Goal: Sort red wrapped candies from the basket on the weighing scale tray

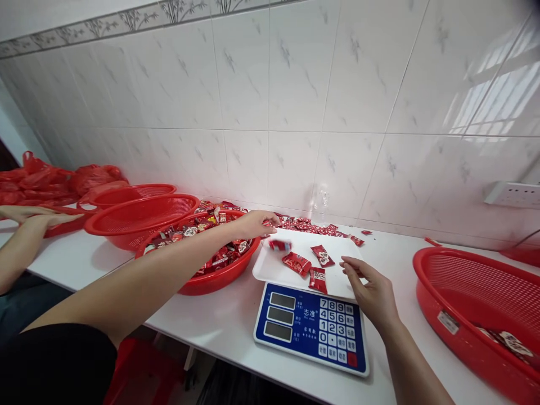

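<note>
My left hand reaches over the rim of a red basket full of red candy packets, fingers stretched toward the white scale tray. Just below its fingertips a blurred red packet hangs over the tray, free of the hand. Three more packets lie on the tray. My right hand rests at the tray's right front corner, fingers loosely spread and holding nothing. The blue keypad scale sits under the tray.
Loose packets lie along the tiled wall behind the tray. At the right stands a red basket with a few packets. Stacked red baskets and red bags lie left, beside another person's hands.
</note>
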A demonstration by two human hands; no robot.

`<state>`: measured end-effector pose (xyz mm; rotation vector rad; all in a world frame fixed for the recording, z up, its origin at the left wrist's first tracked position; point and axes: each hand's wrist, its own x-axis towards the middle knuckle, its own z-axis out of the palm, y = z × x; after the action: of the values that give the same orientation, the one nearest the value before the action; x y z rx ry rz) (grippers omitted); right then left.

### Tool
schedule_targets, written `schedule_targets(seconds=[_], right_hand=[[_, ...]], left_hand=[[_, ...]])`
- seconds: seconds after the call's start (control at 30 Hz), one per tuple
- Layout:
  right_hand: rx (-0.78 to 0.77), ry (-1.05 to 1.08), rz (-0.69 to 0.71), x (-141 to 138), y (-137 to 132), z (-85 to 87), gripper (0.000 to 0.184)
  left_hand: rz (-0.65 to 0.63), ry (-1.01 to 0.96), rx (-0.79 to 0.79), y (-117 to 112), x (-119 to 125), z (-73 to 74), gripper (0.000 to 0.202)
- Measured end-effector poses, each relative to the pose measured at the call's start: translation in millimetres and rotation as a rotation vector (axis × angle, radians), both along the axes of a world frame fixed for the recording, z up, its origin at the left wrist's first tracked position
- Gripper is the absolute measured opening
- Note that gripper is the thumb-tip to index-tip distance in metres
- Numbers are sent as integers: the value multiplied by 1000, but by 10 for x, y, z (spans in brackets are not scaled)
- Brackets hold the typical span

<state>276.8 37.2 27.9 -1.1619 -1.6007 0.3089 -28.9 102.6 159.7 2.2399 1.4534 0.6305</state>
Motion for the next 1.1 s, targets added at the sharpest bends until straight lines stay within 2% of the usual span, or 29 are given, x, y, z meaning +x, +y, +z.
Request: schedule_targets(seconds=[0.13, 0.2, 0.27, 0.33, 0.4, 0.47, 0.6, 0.67, 0.73, 0.83, 0.93, 1.0, 1.1], right_hand=[[10, -3, 14, -1, 0, 6, 37], [14, 0, 7, -1, 1, 3, 36], [10, 2, 0, -3, 2, 0, 35], [4, -1, -2, -5, 1, 3, 35], [3, -2, 2, -9, -4, 12, 34], [8, -3, 1, -15, -14, 26, 34], [21, -10, 1, -27, -29, 51, 33], [29, -12, 4, -28, -28, 53, 33], [29, -17, 13, -25, -22, 51, 33], [-32, -75, 76, -16, -20, 56, 35], [-101, -210, 157, -11, -39, 89, 38], [-115, -298, 168, -12, -58, 124, 40], [-168, -374, 178, -23, -74, 177, 46]], left_hand=[[-31, -271, -148, 60, 97, -118, 28], [-79, -320, -187, 73, 138, -150, 31], [-162, -241, -181, 65, 183, -178, 37], [-210, -48, -127, 52, 223, -227, 51], [-167, 153, -109, 45, 255, -318, 70], [-97, 272, -158, 46, 294, -450, 83], [-111, 246, -195, 59, 459, -697, 89], [-141, 199, -198, 70, 577, -742, 91], [-147, 126, -184, 72, 686, -718, 88], [-69, -117, -65, -4, 759, -601, 71], [55, -405, 176, -223, 677, -518, 55], [96, -514, 348, -408, 558, -549, 47], [155, -521, 508, -605, 356, -729, 35]])
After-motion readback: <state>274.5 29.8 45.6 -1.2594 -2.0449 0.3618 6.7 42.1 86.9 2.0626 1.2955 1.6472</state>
